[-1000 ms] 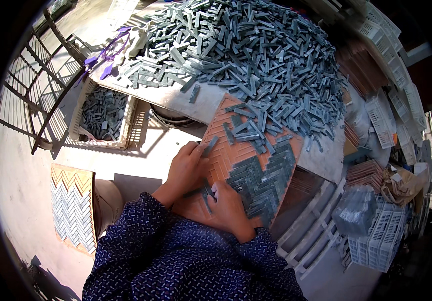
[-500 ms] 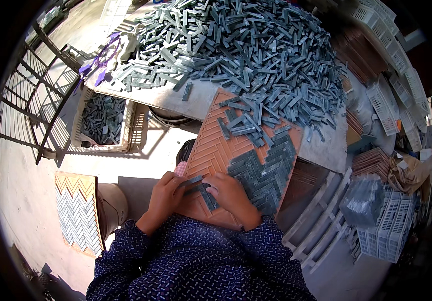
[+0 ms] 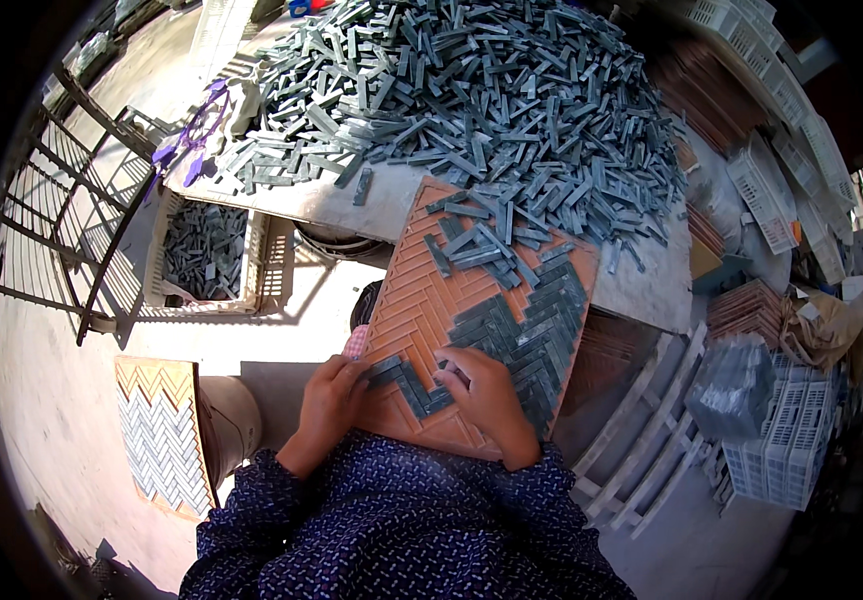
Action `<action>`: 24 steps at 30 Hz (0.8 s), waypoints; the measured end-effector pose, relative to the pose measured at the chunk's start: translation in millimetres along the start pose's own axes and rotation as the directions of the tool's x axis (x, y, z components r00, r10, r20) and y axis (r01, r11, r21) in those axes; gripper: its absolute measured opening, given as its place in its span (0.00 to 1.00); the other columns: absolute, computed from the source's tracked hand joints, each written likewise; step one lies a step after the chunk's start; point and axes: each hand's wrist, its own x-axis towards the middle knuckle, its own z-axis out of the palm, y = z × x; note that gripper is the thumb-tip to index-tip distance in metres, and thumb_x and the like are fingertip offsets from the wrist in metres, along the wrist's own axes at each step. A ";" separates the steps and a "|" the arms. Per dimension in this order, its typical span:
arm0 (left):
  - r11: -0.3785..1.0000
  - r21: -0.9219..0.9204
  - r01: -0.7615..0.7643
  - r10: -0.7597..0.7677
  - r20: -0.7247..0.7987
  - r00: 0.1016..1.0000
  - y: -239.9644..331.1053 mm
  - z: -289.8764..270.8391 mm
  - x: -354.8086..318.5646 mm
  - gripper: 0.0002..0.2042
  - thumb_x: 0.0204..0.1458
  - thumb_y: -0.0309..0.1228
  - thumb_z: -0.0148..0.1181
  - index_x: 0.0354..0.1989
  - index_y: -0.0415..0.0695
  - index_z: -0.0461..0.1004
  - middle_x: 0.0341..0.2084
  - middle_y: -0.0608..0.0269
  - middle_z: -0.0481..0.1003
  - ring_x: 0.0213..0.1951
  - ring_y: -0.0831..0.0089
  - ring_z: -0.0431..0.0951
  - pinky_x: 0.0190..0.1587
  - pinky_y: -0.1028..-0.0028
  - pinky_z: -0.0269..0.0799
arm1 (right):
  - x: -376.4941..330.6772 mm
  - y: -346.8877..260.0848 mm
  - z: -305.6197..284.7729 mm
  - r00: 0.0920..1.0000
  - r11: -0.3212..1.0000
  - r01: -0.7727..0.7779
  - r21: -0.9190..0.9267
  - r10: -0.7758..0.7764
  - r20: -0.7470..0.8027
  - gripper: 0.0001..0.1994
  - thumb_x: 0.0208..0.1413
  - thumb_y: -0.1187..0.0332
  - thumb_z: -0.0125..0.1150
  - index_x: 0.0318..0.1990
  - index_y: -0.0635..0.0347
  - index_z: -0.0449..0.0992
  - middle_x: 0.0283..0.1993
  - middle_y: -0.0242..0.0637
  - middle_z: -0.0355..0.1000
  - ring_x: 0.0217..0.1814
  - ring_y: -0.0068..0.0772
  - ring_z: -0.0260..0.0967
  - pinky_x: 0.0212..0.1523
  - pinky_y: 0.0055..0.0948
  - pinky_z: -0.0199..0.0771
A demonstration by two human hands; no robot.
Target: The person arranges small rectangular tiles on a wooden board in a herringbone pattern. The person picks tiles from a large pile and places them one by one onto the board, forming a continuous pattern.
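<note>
An orange herringbone mould tray (image 3: 406,320) lies tilted on the table edge, close to my body. Dark green-grey stone strips (image 3: 521,340) fill its right side in a zigzag, and several more (image 3: 421,390) form a smaller zigzag at its lower left. My left hand (image 3: 326,405) is closed at the tray's left edge, its fingertips beside that smaller group; whatever they grip is hidden. Over the tray my right hand (image 3: 491,395) is curled, with a dark strip (image 3: 459,376) partly showing between thumb and fingers. Loose strips (image 3: 481,245) rest on the tray's far end.
A large heap of strips (image 3: 451,100) covers the table (image 3: 301,205). A cream crate (image 3: 251,270) of strips stands at left, near a black metal rack (image 3: 101,230). A pale-filled mould tray (image 3: 161,430) leans on a bucket (image 3: 226,420). White crates (image 3: 776,440) and wooden slats (image 3: 641,430) are at right.
The strip between my hands now lies in the lower-left zigzag. My right hand has moved slightly right, away from my left hand, and is curled above the tray.
</note>
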 end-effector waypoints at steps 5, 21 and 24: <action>1.000 0.001 -0.028 0.028 0.044 0.999 -4.6 1.1 1.2 0.09 0.45 0.20 0.58 0.37 0.40 0.75 0.31 0.54 0.73 0.33 0.54 0.75 0.35 0.63 0.72 | -1.6 -1.6 0.9 0.999 0.999 0.038 -0.002 -0.038 -0.023 0.12 0.50 0.74 0.62 0.43 0.66 0.75 0.34 0.45 0.74 0.32 0.39 0.74 0.33 0.30 0.72; 0.991 0.096 -0.097 0.094 0.040 0.995 -10.1 10.5 7.4 0.11 0.40 0.19 0.58 0.35 0.43 0.76 0.27 0.60 0.71 0.30 0.61 0.75 0.30 0.67 0.72 | 13.6 15.0 -18.2 0.991 0.999 0.030 0.016 -0.028 -0.128 0.10 0.50 0.74 0.62 0.40 0.66 0.76 0.32 0.46 0.74 0.32 0.41 0.74 0.32 0.31 0.73; 0.981 0.125 -0.149 0.155 -0.041 0.987 -16.0 20.8 6.9 0.11 0.37 0.26 0.66 0.32 0.41 0.77 0.24 0.58 0.72 0.28 0.61 0.76 0.28 0.68 0.73 | 33.9 18.3 -32.3 0.982 0.999 -0.017 -0.039 0.009 -0.190 0.11 0.49 0.74 0.62 0.41 0.66 0.75 0.35 0.46 0.74 0.36 0.44 0.74 0.36 0.34 0.73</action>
